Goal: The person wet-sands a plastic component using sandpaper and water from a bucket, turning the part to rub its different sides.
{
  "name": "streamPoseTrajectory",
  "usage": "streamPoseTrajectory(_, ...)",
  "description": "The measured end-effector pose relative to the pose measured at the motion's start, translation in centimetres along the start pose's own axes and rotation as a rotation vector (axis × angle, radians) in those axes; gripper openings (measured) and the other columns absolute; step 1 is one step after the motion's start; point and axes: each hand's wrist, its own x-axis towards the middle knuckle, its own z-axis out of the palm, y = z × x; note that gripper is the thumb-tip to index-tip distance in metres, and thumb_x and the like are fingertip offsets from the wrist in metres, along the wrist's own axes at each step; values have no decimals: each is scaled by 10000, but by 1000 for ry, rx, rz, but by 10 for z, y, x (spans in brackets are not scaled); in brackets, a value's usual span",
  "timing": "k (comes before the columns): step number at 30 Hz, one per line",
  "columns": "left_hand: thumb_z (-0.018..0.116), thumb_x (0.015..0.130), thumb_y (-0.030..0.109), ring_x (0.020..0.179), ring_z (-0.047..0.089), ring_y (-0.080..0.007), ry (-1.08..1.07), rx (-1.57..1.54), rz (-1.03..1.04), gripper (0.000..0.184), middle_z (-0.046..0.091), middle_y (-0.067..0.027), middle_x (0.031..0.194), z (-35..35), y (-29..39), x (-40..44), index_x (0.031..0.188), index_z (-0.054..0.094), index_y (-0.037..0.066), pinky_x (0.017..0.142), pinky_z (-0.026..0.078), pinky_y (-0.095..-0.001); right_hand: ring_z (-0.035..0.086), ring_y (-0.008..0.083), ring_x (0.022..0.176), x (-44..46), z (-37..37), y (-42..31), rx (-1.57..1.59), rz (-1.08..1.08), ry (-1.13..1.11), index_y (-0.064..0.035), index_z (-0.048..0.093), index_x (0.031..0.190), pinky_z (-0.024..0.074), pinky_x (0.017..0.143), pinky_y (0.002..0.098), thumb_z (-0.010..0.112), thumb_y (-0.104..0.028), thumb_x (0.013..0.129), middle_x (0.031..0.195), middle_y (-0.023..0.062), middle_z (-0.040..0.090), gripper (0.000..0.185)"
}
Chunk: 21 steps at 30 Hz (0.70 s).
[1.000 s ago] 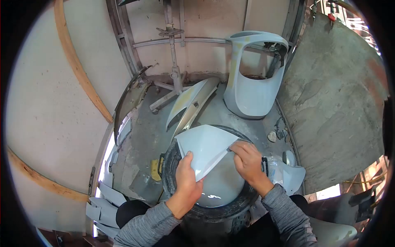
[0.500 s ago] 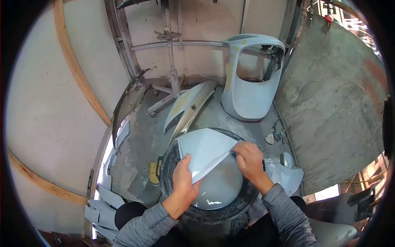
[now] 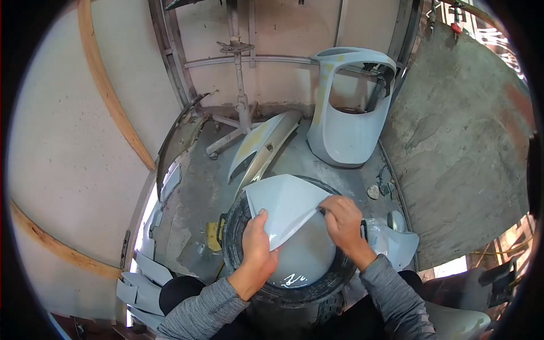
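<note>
A pale grey-white, angular body panel [image 3: 286, 204] is tilted over a black tub [image 3: 232, 243] of cloudy grey water [image 3: 309, 252]. My left hand [image 3: 259, 246] is closed on the panel's lower left edge, thumb on top and fingers underneath. At the panel's right corner, my right hand [image 3: 343, 221] has its fingers curled and pressed together against the edge. Whatever lies under those fingertips is hidden. Light glints off the water near the tub's front.
A large white shell with an opening [image 3: 348, 139] leans by the back wall. Behind the tub lies a curved, yellow-patched panel [image 3: 260, 141], near a metal stand [image 3: 241, 107]. A yellow object [image 3: 213, 235] sits left of the tub, glossy white parts [image 3: 399, 243] right.
The panel and my left hand have shifted slightly, while my right hand stays at the same corner. The whole view has moved a little to the right.
</note>
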Motion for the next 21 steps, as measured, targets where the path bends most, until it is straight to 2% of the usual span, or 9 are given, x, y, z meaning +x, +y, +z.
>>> streamPoseTrajectory(2,551,1022,324,1117,634,-242,4,-29,25,437,615,-94,1265,3,0,0,1354,503,44,939,531,-422,696,298,921,-7,5,-16,-12,31,-9,-53,731,903,536,890,405,591,23,700,910,100,710,258)
streamPoseTrajectory(4,549,1023,323,1124,633,-243,-3,-44,-1,442,614,-95,1271,2,1,2,1360,498,42,948,530,-421,680,327,859,-12,10,-59,90,-209,17,-29,713,887,531,814,412,579,37,744,889,123,703,206)
streamPoseTrajectory(6,547,1024,321,1130,632,-245,-13,-38,-30,447,613,-97,1277,1,3,4,1367,493,40,957,528,-420,685,325,869,-5,7,-41,105,-210,26,-32,714,882,529,808,404,580,36,743,899,122,707,205)
streamPoseTrajectory(8,563,1011,321,1074,629,-226,4,-25,-21,377,605,-70,1220,2,3,3,1302,516,87,889,529,-416,678,280,1022,-7,7,6,38,73,-25,-81,727,922,508,909,399,634,-24,713,964,75,703,236)
streamPoseTrajectory(10,564,1011,317,1072,630,-224,-11,-36,-1,373,607,-73,1220,-1,-3,13,1301,516,89,883,532,-412,677,288,1027,-13,12,-22,7,78,-34,-75,727,944,510,914,401,631,-26,723,971,84,706,246)
streamPoseTrajectory(12,565,1012,314,1069,632,-222,-11,-60,16,369,609,-76,1219,-1,-7,14,1301,517,90,877,535,-408,692,312,927,-14,11,-75,95,-166,7,-42,720,903,527,830,394,597,24,737,961,117,713,217)
streamPoseTrajectory(14,545,1023,315,1136,630,-258,16,-64,4,449,609,-115,1279,4,-3,11,1377,487,46,958,532,-418,686,319,903,-14,16,-50,92,-186,19,-42,714,898,528,830,400,593,31,736,962,117,714,216)
streamPoseTrajectory(16,544,1022,314,1124,636,-260,85,-32,-17,447,615,-119,1267,10,-2,4,1373,491,42,948,535,-417,692,298,936,-10,16,-16,38,2,35,-63,724,906,532,859,402,615,7,712,972,102,715,233)
streamPoseTrajectory(21,555,1018,313,1110,641,-260,-12,-75,0,445,624,-111,1257,3,-12,22,1370,501,47,951,532,-421,685,303,961,-20,14,-71,113,-260,-64,-56,717,914,526,888,418,608,-1,729,980,111,713,222)
